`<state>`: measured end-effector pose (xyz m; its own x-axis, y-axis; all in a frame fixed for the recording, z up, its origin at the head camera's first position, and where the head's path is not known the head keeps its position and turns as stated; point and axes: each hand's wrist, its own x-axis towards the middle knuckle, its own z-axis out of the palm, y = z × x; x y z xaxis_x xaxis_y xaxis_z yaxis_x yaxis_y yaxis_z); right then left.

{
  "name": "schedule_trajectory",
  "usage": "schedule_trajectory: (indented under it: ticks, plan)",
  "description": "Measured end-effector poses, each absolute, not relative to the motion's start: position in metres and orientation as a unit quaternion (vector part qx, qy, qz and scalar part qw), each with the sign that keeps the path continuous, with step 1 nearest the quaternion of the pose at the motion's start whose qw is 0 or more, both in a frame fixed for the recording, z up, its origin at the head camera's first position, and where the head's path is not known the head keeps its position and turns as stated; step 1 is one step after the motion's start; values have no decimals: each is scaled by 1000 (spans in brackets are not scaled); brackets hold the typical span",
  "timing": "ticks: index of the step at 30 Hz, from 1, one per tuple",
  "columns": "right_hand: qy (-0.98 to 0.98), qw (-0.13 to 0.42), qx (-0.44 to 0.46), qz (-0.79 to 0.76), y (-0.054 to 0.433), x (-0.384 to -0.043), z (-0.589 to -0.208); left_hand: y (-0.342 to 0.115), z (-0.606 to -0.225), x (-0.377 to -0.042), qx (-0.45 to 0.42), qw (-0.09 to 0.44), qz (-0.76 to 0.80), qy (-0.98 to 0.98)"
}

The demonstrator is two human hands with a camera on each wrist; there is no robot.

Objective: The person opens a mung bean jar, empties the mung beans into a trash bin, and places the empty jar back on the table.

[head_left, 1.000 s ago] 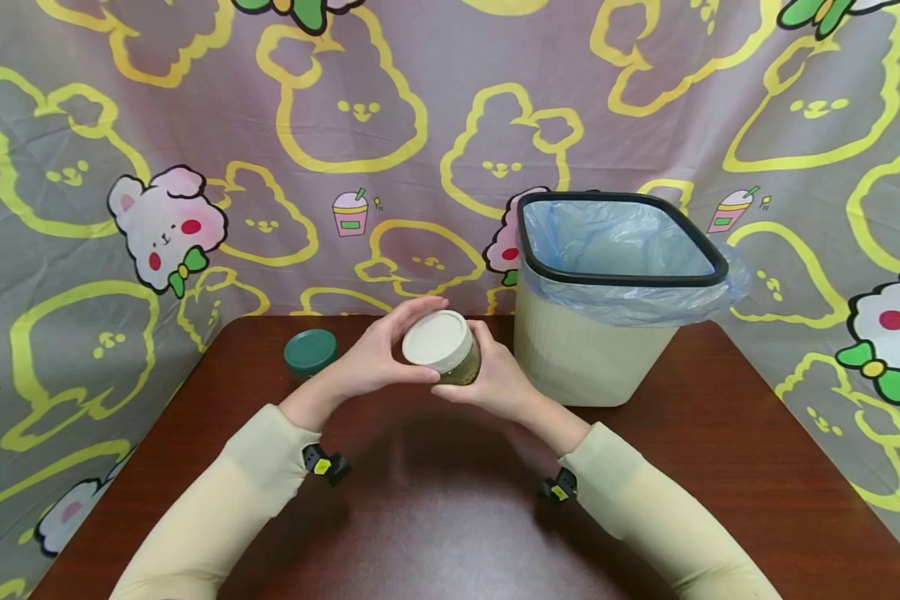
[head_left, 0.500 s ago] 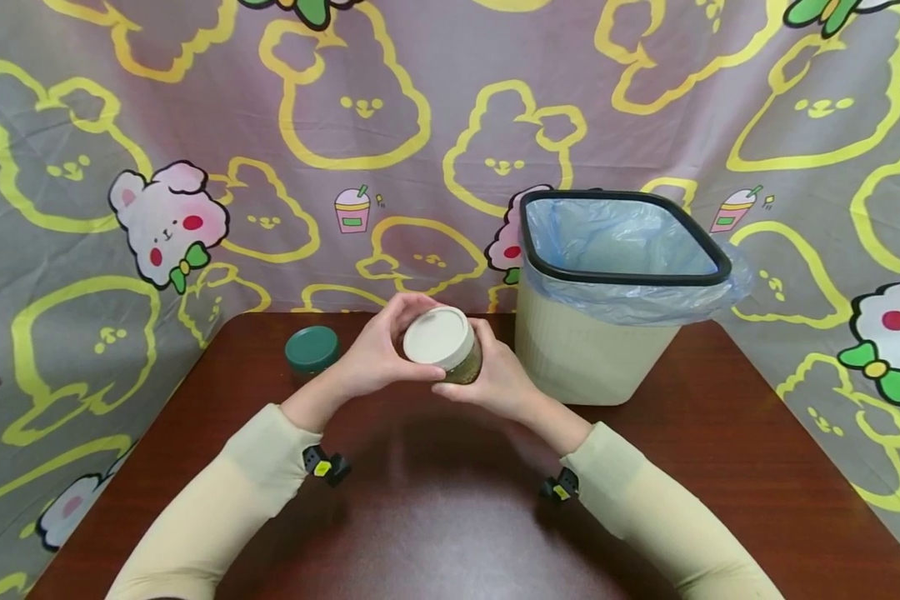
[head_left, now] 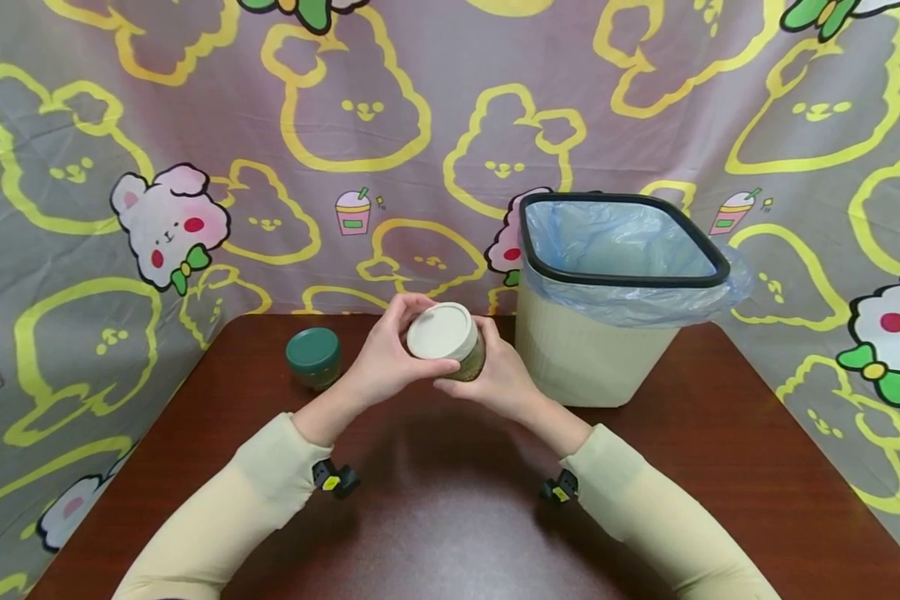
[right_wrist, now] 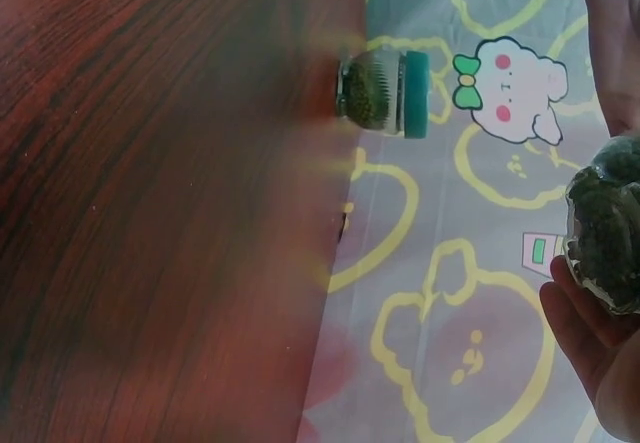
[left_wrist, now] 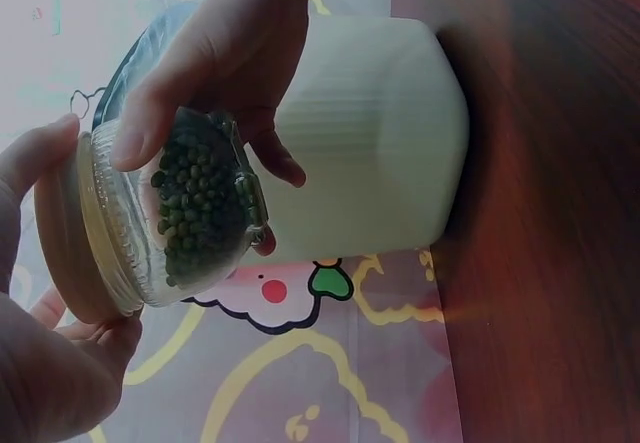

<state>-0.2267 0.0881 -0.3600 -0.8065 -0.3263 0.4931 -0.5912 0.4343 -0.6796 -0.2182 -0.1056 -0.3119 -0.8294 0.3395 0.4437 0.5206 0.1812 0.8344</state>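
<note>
Both hands hold a small clear jar (left_wrist: 200,203) up in front of the body, above the table. It contains small green beans and wears a cream-white lid (head_left: 441,331). The left hand (head_left: 390,354) grips the lid, its thumb along the near edge and its fingers round the far side. From the right, the right hand (head_left: 498,375) holds the glass body with thumb and fingers. In the right wrist view only the jar's glass underside (right_wrist: 608,228) shows at the right edge, with the lid out of sight.
A second jar (head_left: 313,358) with a green lid stands on the dark red-brown table (head_left: 435,533) at the back left. At the back right is a cream trash bin (head_left: 592,350) with a black rim and blue bag. A patterned cloth (head_left: 420,100) hangs behind.
The left hand and forearm have shifted slightly right, and the left hand has turned round the lid. More of the green-lidded jar shows now. The right hand stays about where it was.
</note>
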Motion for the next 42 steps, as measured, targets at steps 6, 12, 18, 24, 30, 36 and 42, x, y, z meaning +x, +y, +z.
schedule_trajectory:
  ticks: [6, 12, 18, 24, 30, 36, 42]
  plan:
    - [-836, 143, 273, 455, 87, -226, -361, -107, -312, -218, -282, 84, -542, -787]
    - [-835, 144, 273, 456, 87, -226, -361, -108, -311, -219, -307, 66, -509, -801]
    - [-835, 151, 278, 451, 87, -226, -361, -118, -312, -228, -386, 34, -534, -752]
    - [-837, 144, 274, 452, 87, -225, -361, -122, -311, -232, -397, 20, -549, -735]
    - [-834, 147, 276, 454, 87, -225, -361, -120, -311, -232, -382, 33, -552, -740]
    - [-839, 151, 274, 444, 87, -225, -360, -118, -312, -230, -362, 55, -542, -756]
    - [-840, 146, 277, 442, 88, -225, -358, -117, -312, -228, -351, 61, -537, -765]
